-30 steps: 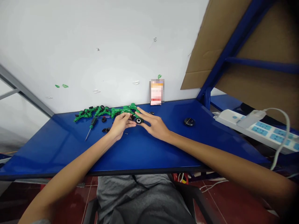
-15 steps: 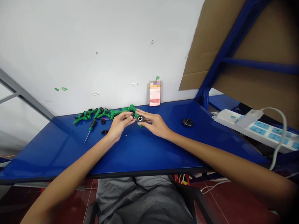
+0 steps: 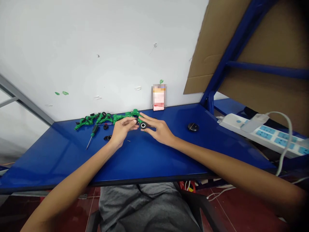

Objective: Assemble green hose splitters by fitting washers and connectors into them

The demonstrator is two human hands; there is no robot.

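Note:
My right hand (image 3: 160,129) grips a green plastic toy part with a small black wheel (image 3: 143,125) between thumb and fingers. The wheel's pale ring faces me. My left hand (image 3: 122,130) is closed in a pinch at the left side of the same part, on a small dark piece that is mostly hidden by the fingertips. Just behind the hands lies a row of green toy pieces (image 3: 118,119). A green-handled screwdriver (image 3: 94,129) rests left of my left hand, and a tiny screw (image 3: 128,140) lies in front of it.
More green pieces with black fittings (image 3: 88,120) lie along the wall. Black wheels (image 3: 105,127) sit near the screwdriver. A phone-like card (image 3: 158,98) leans on the wall. A round black object (image 3: 193,127) and a white power strip (image 3: 256,132) are to the right on the blue table (image 3: 149,164).
The wheeled part has turned slightly and sits a little lower between my hands. My right fingers are spread slightly wider. The whole view has shifted a little.

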